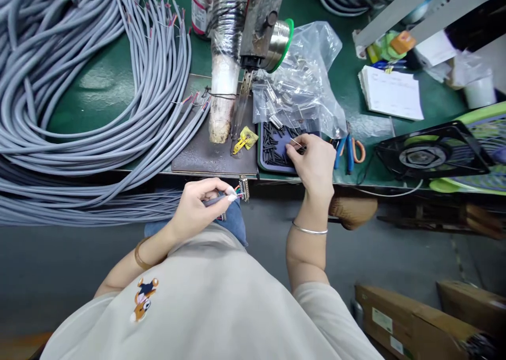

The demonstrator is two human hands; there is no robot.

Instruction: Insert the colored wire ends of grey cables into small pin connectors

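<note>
My left hand (205, 202), at the bench's front edge, is closed on a grey cable. From the cable's end, thin coloured wires run into a metal multi-pin connector (244, 188), which sticks out past my fingertips. Over the right part of a dark tray (260, 159), my right hand (314, 162) is pinched on a thin, wire-like piece (294, 141) whose exact kind I cannot make out. Short black tubes (271, 146) lie in the tray, partly hidden by my fingers. A soldering iron (242, 107) hangs tip down left of the tray, near a solder spool (279, 46).
Bundles of grey cables (158, 91) cover the left side. A duct wrapped in foil and tape (224, 91) comes down mid-bench. A plastic bag of connectors (300, 80) overlaps the tray's back. Blue-handled cutters (349, 152), a black fan (427, 154) and a paper stack (391, 92) lie right.
</note>
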